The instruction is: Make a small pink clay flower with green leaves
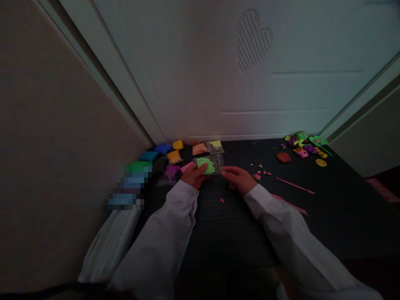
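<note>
Dark grained table [226, 233], heart-patterned panel [200, 66] far — left hand [192, 176] clamped on a clear, green-filled bag [206, 166]; right hand [240, 179] — can't tell.

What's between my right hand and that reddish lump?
In the head view, small pink pieces lie scattered between your right hand and the reddish lump.

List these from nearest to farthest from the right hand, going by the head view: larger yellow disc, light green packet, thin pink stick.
1. Light green packet: just left of the right hand, held in the left hand.
2. Thin pink stick: to the right, lying on the dark table.
3. Larger yellow disc: farther right and farther back.
</note>
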Available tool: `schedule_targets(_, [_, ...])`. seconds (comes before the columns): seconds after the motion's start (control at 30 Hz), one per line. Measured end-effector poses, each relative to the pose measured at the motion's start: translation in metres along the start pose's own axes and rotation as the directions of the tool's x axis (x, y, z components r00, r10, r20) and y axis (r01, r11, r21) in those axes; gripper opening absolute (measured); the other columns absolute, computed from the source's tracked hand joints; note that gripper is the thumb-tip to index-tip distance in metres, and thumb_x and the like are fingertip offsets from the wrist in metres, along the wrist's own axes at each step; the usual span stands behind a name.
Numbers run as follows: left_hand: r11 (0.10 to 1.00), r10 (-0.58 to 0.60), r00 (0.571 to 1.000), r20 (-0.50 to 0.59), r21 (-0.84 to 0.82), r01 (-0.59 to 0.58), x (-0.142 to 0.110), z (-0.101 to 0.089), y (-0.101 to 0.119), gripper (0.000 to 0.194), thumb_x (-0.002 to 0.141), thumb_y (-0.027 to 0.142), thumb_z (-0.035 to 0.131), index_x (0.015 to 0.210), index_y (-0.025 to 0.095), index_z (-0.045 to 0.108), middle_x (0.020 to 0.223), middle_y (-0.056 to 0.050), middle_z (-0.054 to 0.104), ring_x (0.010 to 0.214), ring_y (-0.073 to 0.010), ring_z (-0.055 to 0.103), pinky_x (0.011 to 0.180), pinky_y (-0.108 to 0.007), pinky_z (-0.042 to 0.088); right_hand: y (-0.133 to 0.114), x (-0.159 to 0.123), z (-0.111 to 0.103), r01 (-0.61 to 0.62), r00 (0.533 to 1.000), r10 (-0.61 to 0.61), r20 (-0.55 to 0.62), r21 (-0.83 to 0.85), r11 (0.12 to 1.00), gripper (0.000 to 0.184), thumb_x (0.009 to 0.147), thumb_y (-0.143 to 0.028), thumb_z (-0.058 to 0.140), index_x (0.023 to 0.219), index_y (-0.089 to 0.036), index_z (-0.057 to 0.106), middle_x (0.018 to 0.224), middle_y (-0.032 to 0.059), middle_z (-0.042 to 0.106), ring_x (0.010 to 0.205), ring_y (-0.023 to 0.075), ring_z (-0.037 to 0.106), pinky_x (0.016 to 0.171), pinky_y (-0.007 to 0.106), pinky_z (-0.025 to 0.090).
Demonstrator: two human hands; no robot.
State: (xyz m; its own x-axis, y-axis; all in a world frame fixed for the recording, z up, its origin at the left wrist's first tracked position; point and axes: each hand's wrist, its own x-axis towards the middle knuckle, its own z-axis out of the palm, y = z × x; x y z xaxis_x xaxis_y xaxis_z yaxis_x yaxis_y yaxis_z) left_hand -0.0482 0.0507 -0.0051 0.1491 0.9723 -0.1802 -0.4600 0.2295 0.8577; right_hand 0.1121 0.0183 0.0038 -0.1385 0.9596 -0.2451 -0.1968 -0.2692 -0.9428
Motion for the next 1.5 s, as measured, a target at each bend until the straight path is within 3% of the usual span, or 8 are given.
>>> schedule_targets(0.1, [0.986, 0.087, 0.995, -0.057, 0.149, -0.078, 0.005, -0.003, -0.004, 0.036, 0.056, 0.021, 0.065, 0.089, 0.014, 0.052, 0.075, -0.001, 0.059, 0.06, -0.0106, 0.057, 0.047, -0.02, 0.046, -0.004, 0.001, -0.002, -0.098, 0.993, 0.112, -0.029, 0.31, 0.946, 0.021, 0.063, -0.026, 0.059, 0.082, -0.017, 0.055, 0.055, -0.0041, 0.05, 0.044, 0.0044, 0.044, 0.041, 0.018, 0.037])
schedule_targets(0.27, [0.842, 0.311, 0.944, -0.109, 0.492, -0.22, 0.011, -0.011, -0.011, 0.067, 0.054, 0.021, 0.066, 0.114, 0.019, 0.036, 0.085, -0.004, 0.057, 0.071, -0.0145, 0.057, 0.059, -0.027, 0.048, -0.011, 0.004, -0.009, -0.115, 0.982, 0.177, -0.061, 0.552, 0.826, 0.007, 0.071, -0.015, 0.048, 0.076, -0.014, 0.053, 0.073, 0.0064, 0.059, 0.07, 0.0113, 0.058, 0.063, 0.022, 0.05])
schedule_targets(0.4, [0.634, 0.382, 0.922, -0.058, 0.742, -0.216, 0.01, -0.014, -0.015, 0.056, 0.059, 0.028, 0.061, 0.111, 0.019, 0.043, 0.093, -0.007, 0.056, 0.082, -0.0195, 0.055, 0.072, -0.035, 0.045, -0.009, 0.005, -0.009, -0.065, 0.987, 0.14, -0.08, 0.598, 0.799, 0.017, 0.067, -0.002, 0.046, 0.078, -0.012, 0.053, 0.077, 0.0088, 0.06, 0.08, 0.0142, 0.059, 0.07, 0.023, 0.051])
schedule_targets(0.53, [0.466, 0.394, 0.916, 0.072, 0.844, -0.266, 0.008, -0.018, -0.013, 0.051, 0.062, 0.033, 0.058, 0.11, 0.018, 0.047, 0.102, -0.009, 0.053, 0.097, -0.0226, 0.049, 0.086, -0.037, 0.037, -0.008, 0.005, -0.007, 0.002, 0.996, 0.05, -0.078, 0.565, 0.825, 0.023, 0.064, 0.004, 0.045, 0.079, -0.013, 0.051, 0.076, 0.0076, 0.062, 0.08, 0.0136, 0.06, 0.07, 0.022, 0.051])
schedule_targets(0.73, [0.401, 0.417, 0.902, 0.114, 0.867, -0.295, 0.008, -0.017, -0.014, 0.058, 0.065, 0.032, 0.055, 0.118, 0.017, 0.038, 0.103, -0.011, 0.05, 0.093, -0.0213, 0.049, 0.078, -0.035, 0.042, -0.012, 0.0, -0.006, -0.017, 0.998, 0.041, -0.047, 0.424, 0.906, 0.01, 0.07, -0.019, 0.054, 0.078, -0.017, 0.049, 0.062, 0.0, 0.062, 0.053, 0.0079, 0.059, 0.048, 0.017, 0.049])
schedule_targets(0.87, [0.375, 0.491, 0.863, 0.115, 0.867, -0.328, 0.008, -0.014, -0.017, 0.053, 0.064, 0.03, 0.055, 0.114, 0.016, 0.043, 0.102, -0.011, 0.05, 0.092, -0.02, 0.049, 0.074, -0.033, 0.044, -0.013, 0.0, -0.005, 0.021, 0.999, -0.007, -0.041, 0.347, 0.938, 0.024, 0.066, -0.036, 0.059, 0.064, -0.016, 0.047, 0.044, -0.0061, 0.052, 0.03, 0.0022, 0.039, 0.03, 0.014, 0.03])
schedule_targets(1.0, [0.306, 0.463, 0.863, 0.202, 0.877, -0.369, 0.006, -0.017, -0.013, 0.049, 0.067, 0.031, 0.052, 0.112, 0.015, 0.043, 0.105, -0.012, 0.049, 0.099, -0.0218, 0.046, 0.08, -0.035, 0.041, -0.011, 0.001, -0.005, 0.081, 0.997, -0.081, -0.016, 0.358, 0.93, 0.027, 0.063, -0.039, 0.06, 0.061, -0.015, 0.048, 0.038, -0.0091, 0.041, 0.029, 0.0003, 0.027, 0.03, 0.015, 0.019])
schedule_targets(1.5, [0.38, 0.42, 0.886, 0.198, 0.848, -0.37, 0.002, -0.015, -0.011, 0.043, 0.065, 0.03, 0.054, 0.106, 0.017, 0.049, 0.106, -0.01, 0.049, 0.101, -0.0225, 0.045, 0.084, -0.037, 0.039, -0.015, -0.003, -0.004, 0.012, 1.0, -0.008, -0.013, 0.325, 0.946, 0.017, 0.06, -0.02, 0.063, 0.075, -0.017, 0.056, 0.066, -0.0013, 0.062, 0.056, 0.0062, 0.057, 0.05, 0.017, 0.045])
